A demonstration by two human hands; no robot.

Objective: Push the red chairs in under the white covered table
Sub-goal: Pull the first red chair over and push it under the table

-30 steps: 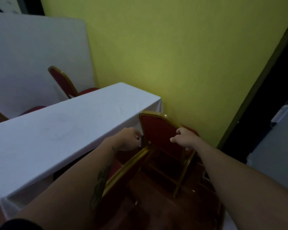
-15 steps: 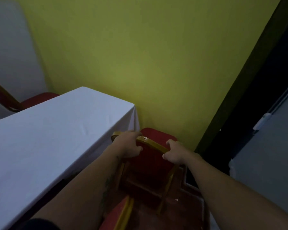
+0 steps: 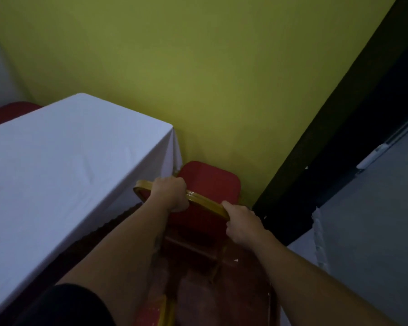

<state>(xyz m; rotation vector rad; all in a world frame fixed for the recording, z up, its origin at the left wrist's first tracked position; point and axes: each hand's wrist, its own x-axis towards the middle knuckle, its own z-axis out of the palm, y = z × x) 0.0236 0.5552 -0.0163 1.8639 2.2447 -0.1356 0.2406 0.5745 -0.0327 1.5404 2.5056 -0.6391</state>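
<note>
Gold top rail of red chair (image 3: 207,184), frame centre, is gripped by left hand (image 3: 171,195) & right hand (image 3: 242,223), both clamped; white-covered desk (image 3: 57,161) adjacent at left.

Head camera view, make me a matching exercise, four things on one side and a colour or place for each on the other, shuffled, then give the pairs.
Things:
1. wall
2. tablecloth
3. left hand
4. chair seat

Descriptions:
A. red, beside the table's end near the wall
B. white, draped over the table
C. yellow-green, behind the table
D. gripping the gold chair back at its table-side end

Pairs: 1-C, 2-B, 3-D, 4-A. The right hand grips the other end.
</note>
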